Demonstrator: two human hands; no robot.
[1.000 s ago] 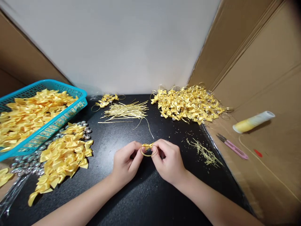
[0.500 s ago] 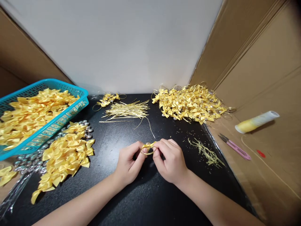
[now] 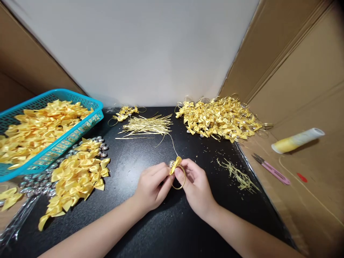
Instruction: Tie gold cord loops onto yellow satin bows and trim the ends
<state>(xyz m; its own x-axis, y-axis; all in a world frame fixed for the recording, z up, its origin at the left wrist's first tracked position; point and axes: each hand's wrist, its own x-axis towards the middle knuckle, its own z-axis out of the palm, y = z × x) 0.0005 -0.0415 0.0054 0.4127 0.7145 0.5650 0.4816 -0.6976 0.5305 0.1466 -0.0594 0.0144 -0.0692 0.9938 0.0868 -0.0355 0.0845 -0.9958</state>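
Between my two hands is a yellow ribbon bow (image 3: 176, 165) with a silver bell-like bead (image 3: 171, 163) at its left side and a gold cord loop (image 3: 184, 182) hanging below. My right hand (image 3: 198, 186) is closed, its thumb and fingers pinching the bow near the loop. My left hand (image 3: 153, 184) is closed too, fingertips against the bow's lower left; exactly which part they grip is hidden. Just beyond the hands, a thin cord end (image 3: 174, 145) reaches from a bundle of cut gold cords (image 3: 147, 125) on the black tabletop (image 3: 129, 157).
At left stand a blue basket (image 3: 61, 139) of yellow bows, a pile of loose bows (image 3: 75, 175) and silver beads (image 3: 34, 182). Finished looped bows (image 3: 220, 118) heap at back right. Cord scraps (image 3: 239, 175), pink-handled snips (image 3: 271, 169) and a yellow-white roll (image 3: 297, 140) lie at right.
The bow has turned from lying flat to standing upright, its bead now showing on the left. The cord loop has swung down to the right, beside my right thumb.
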